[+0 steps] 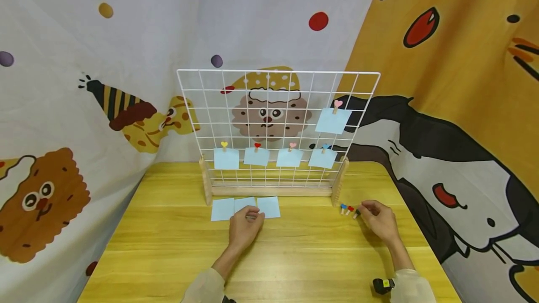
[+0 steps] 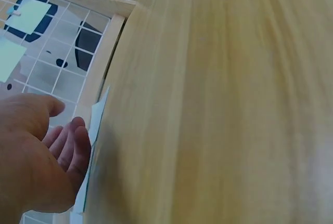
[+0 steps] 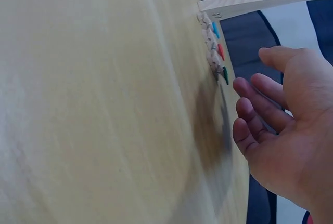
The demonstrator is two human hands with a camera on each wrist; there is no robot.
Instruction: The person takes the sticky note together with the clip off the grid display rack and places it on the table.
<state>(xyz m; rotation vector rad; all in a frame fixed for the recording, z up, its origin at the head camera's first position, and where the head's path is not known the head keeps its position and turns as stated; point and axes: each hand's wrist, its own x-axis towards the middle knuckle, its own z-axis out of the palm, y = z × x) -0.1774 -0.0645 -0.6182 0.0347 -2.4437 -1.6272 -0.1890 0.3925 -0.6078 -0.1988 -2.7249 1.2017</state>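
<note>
While five notes (image 1: pixel 289 158) hang, the table (image 1: pixel 303 256) bears three loose notes (image 1: pixel 269 206), three clips (image 1: pixel 350 209).

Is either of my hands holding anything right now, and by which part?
Nothing is held. The left hand is over the blue paper squares, and the right hand is near the small clips, both empty.

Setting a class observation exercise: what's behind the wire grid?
Behind the wire grid: printed curtain with a cartoon face, and tabletop. Whatever the clipped blue notes cover is hidden.
</note>
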